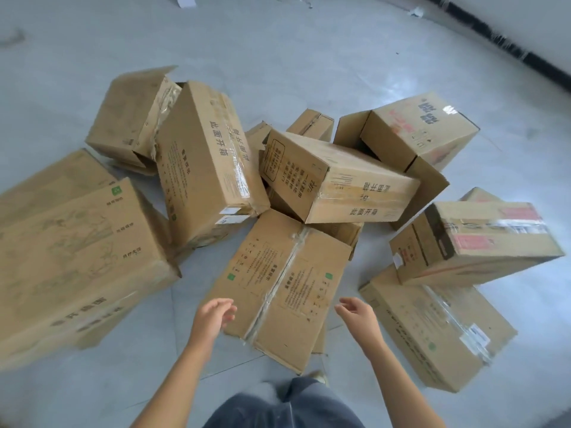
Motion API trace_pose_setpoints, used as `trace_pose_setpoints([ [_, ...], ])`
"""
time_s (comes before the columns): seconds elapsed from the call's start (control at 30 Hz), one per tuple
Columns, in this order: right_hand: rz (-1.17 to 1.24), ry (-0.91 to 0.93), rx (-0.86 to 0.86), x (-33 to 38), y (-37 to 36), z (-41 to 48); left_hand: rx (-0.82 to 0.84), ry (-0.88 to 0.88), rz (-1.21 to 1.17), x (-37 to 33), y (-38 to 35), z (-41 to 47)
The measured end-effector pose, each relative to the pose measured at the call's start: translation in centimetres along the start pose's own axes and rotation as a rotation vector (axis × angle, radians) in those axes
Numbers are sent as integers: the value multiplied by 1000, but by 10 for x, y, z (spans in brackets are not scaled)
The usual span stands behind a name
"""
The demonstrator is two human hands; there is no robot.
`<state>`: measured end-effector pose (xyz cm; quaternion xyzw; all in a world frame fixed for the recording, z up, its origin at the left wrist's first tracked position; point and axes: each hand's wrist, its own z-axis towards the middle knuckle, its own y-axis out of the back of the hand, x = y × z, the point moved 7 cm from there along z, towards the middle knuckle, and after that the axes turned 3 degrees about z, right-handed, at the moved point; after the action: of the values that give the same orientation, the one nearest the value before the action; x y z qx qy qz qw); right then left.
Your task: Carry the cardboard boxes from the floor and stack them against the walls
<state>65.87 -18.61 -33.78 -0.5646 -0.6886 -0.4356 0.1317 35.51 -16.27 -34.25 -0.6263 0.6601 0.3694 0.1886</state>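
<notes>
Several brown cardboard boxes lie jumbled on the grey tiled floor. Directly before me is a taped box lying flat, its far end tucked under a long box. My left hand hovers at the near left edge of the flat box, fingers loosely spread, holding nothing. My right hand hangs just off its right side, fingers relaxed and empty. A big box sits at my left. A tilted tall box leans behind it.
Two boxes sit to my right, one with red tape resting on a flat one. More boxes lie at the back. A white wall with a black skirting runs along the upper right. My knees show at the bottom.
</notes>
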Motion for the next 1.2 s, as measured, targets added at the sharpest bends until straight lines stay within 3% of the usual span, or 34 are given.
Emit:
trace_pose_setpoints([
  [0.47, -170, 232, 137, 49, 34, 68, -258, -24, -192, 1, 9, -25],
  [0.77, -368, 409, 330, 88, 92, 164, -551, 11, -378, -2, -83, -52],
  [0.97, -476, 407, 397, 58, 126, 212, -642, 70, -402, 19, -162, -67],
  [1.2, -525, 431, 428, 6, 105, 267, -753, 107, -313, 89, -188, -34],
])
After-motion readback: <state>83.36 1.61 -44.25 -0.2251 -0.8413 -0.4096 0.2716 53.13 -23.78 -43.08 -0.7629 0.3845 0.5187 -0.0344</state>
